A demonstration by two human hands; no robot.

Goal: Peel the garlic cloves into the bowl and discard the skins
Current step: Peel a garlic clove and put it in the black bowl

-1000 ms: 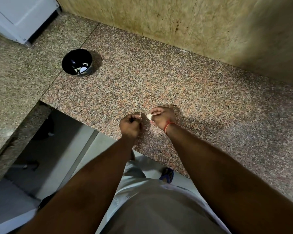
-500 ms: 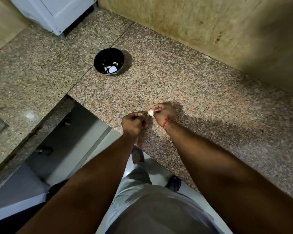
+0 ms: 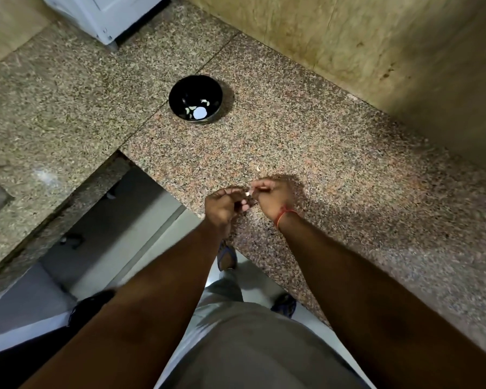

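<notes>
My left hand [image 3: 222, 204] and my right hand [image 3: 272, 196] meet just above the near edge of the granite counter [image 3: 334, 169]. Between their fingertips shows a small pale garlic clove [image 3: 247, 194], pinched from both sides; most of it is hidden by the fingers. A scrap of garlic skin [image 3: 259, 167] lies on the counter just beyond my hands. A black bowl [image 3: 180, 91] stands further back to the left, with several peeled cloves [image 3: 199, 111] in it.
A white appliance [image 3: 107, 15] stands at the back left corner. A tan wall [image 3: 376, 46] runs behind the counter. The counter is L-shaped, with a gap down to the floor [image 3: 101, 242] at the left, where my feet show.
The view has swung left, so the bowl now sits nearer the middle. My hands have closed together on the clove, which shows less than before.
</notes>
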